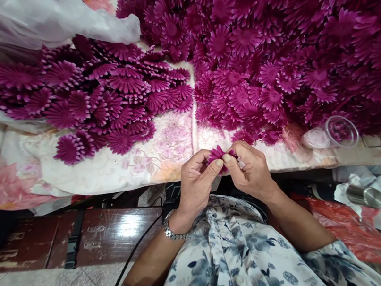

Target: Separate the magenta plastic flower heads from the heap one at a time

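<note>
Between my two hands is a small magenta artificial flower (217, 153), just over the near edge of the table. My left hand (198, 180) pinches its left side with thumb and forefinger. On the other side my right hand (250, 168) grips it the same way, the thumbs almost meeting. Part of the flower is hidden by the fingers. Ahead to the left lies a pile of flat, stacked magenta petal pieces (112, 95). A far larger heap of fuller magenta flowers (252, 57) covers the right side of the table.
A clear plastic cup (342, 131) lies on its side at the right edge. Translucent plastic sheeting (33, 23) drapes over the back left. Floral cloth (84, 173) covers the table. A brown bench (118, 232) stands at lower left, and a metal cylinder (365, 195) lies at lower right.
</note>
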{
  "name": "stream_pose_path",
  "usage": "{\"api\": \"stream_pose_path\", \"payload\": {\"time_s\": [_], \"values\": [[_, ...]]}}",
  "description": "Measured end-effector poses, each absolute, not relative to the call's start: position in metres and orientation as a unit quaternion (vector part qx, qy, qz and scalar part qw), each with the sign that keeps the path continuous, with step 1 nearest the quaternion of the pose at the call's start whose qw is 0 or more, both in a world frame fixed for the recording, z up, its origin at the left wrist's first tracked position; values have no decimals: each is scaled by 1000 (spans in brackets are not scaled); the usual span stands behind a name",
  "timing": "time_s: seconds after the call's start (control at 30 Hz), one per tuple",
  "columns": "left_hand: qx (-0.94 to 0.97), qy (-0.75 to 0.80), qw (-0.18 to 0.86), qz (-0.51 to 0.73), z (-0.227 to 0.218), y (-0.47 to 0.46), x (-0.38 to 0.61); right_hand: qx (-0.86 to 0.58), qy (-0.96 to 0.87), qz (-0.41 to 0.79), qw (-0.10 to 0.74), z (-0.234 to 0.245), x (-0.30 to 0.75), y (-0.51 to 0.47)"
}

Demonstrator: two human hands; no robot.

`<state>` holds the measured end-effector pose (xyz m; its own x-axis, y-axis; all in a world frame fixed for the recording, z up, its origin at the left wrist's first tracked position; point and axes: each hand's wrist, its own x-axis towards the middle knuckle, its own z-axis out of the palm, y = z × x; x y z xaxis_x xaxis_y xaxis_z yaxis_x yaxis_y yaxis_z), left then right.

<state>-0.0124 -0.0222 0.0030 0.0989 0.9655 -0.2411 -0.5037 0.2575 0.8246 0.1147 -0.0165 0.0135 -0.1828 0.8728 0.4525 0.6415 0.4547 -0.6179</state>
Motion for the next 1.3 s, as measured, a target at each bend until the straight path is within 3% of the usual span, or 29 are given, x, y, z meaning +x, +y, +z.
{"api": "stream_pose_path", "payload": {"time_s": [0.2,0.33,0.53,0.73,0.97,1.3], "values": [[315,414,616,592,0,-20,-16,-482,-722,276,412,11,115,-18],[312,374,667,564,1,-21,-17,-489,-672,343,439,10,115,-20],[314,370,693,533,1,-23,-19,-476,-730,263,414,16,121,-15],[316,357,686,550,0,-23,-18,-442,-777,268,360,18,126,-13],[323,374,679,543,0,-23,-14,-439,-820,137,340,18,124,-16],[307,426,629,573,-2,-24,-14,-449,-792,181,372,18,135,-21]]}}
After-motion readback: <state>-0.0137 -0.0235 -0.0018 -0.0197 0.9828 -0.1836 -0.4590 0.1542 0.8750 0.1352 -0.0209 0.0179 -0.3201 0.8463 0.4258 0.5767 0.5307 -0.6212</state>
